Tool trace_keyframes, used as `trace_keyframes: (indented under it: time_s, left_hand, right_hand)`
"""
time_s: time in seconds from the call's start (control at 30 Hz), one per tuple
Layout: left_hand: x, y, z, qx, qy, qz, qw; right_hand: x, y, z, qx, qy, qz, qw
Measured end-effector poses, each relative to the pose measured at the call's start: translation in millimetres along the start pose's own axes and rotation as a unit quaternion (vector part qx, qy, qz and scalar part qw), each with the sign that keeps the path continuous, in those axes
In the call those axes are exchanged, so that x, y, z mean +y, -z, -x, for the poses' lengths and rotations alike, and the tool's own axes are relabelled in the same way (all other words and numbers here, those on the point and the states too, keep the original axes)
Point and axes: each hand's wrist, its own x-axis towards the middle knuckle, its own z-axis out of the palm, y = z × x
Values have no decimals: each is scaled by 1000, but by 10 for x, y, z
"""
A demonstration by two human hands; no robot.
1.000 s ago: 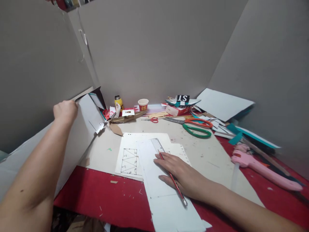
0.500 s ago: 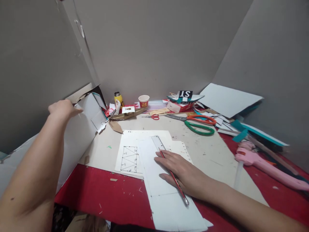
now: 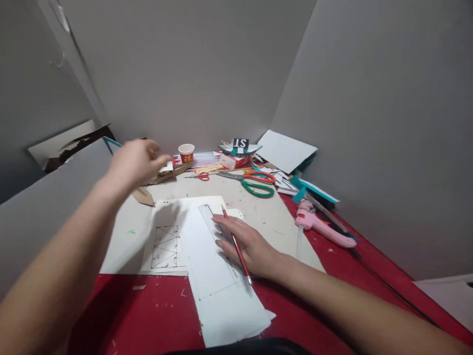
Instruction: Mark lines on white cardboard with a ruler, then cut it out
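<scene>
My right hand rests on a long white paper strip, with a red pencil held between its fingers. Under those fingers lies a clear ruler, partly covered. My left hand, slightly blurred, hangs in the air at the left with thumb and fingers apart and nothing in them. Left of the strip, a sheet with a drawn rectangle of zigzag lines lies on the beige board, the shadow of my left arm beside it.
Large scissors and small red scissors lie behind the paper. A paper cup stands at the back. To the right are a pink glue gun and white boards. A tall white panel stands at the left.
My left hand has let go of the white panel's top edge and moved right, over the board. The view has turned right. My right hand still holds the pencil on the strip.
</scene>
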Motion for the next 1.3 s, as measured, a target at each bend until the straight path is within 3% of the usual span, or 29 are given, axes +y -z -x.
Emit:
trace_keyframes:
  time_s: [0.07,0.13,0.23,0.33,0.47,0.57,0.77,1.03,1.3]
  left_hand:
    - [211,-341,3,-114,-82,52,989]
    - [331,-681,15,-172,-124,71,975]
    - [347,-1083,12,-229,-154,92,957]
    - [253,-1303,-41,-249,-158,109,949]
    - [125,-1394,-130,-261,-163,145,940]
    - [72,-1380,-165,-268,-172,172,932]
    - [61,-1359,-153,-252,-192,209,925]
    - [142,-1552,-25,-228,-206,242,920]
    - [67,-1693,20,-220,-189,289,912]
  right_hand:
    - [2,47,-30,53,-56,-10,997]
    - [13,90,-59,86,-114,-27,989]
    - [59,122,-82,90,-161,-39,982]
    - [90,109,-77,38,-177,5,983]
    - [19,69,-70,-78,-164,102,978]
    - [-48,42,-80,-116,-161,149,969]
    - [-53,21,-95,-127,-178,154,964]
    - [-67,33,-57,-132,-208,139,959]
    - [-21,119,-61,-151,-254,138,946]
